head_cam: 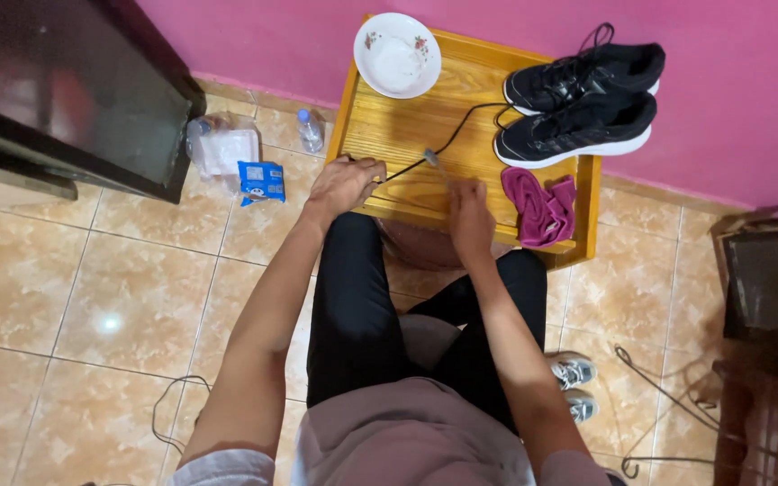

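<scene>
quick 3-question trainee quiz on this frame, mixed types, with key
1. True or false: the white bowl sits on the floor.
2. Which hand pins the black shoelace to the wooden table? A) left hand B) right hand
3. Fill in: the crumpled cloth beside the black sneakers is ____ in colour.

Key: 1 false, it is at the table's far edge. 2 A. 3 magenta.
</scene>
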